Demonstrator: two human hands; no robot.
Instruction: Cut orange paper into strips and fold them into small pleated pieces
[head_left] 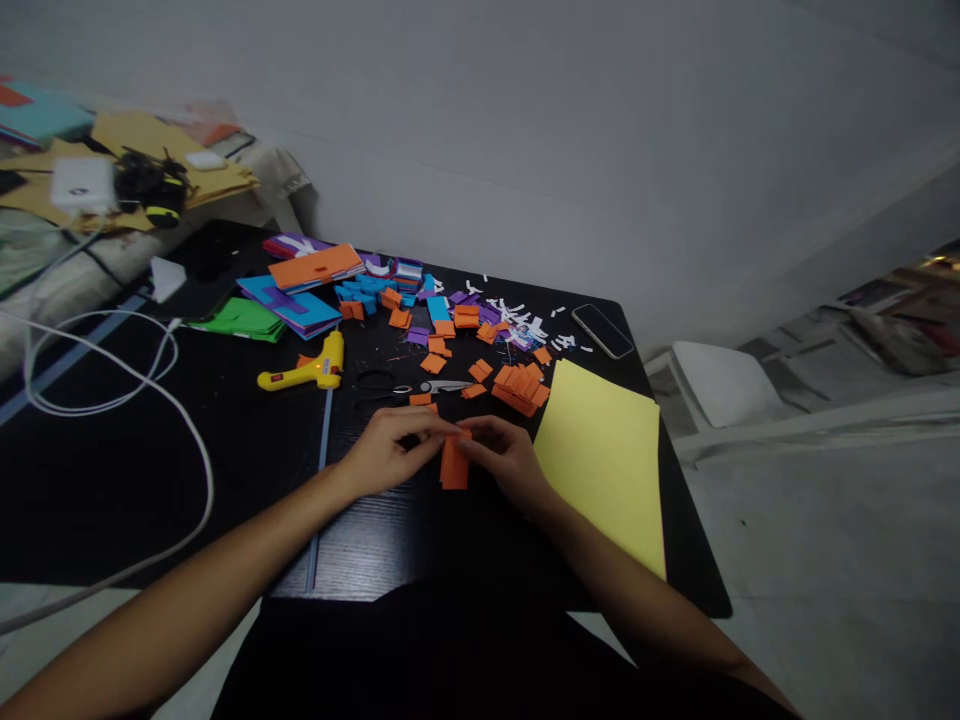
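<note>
Between my two hands is a folded orange paper strip (pixel 454 466), its lower end hanging toward me over the black table. My left hand (pixel 390 447) pinches its top edge from the left, thumb and fingertips together. From the right, my right hand (pixel 511 460) holds the same top edge between thumb and fingers. Just beyond the hands lie black-handled scissors (pixel 446 385) and small folded orange paper pieces (pixel 520 388) in a pile. A yellow sheet stack (pixel 604 455) lies beside my right forearm.
A yellow glue gun (pixel 307 368) rests left of the scissors. Blue, orange and green paper stacks (pixel 292 308) stand at the back left, with white scraps (pixel 525 325) scattered behind. A phone (pixel 602 331) lies at the back right. A white cable (pixel 202 450) loops across the left side.
</note>
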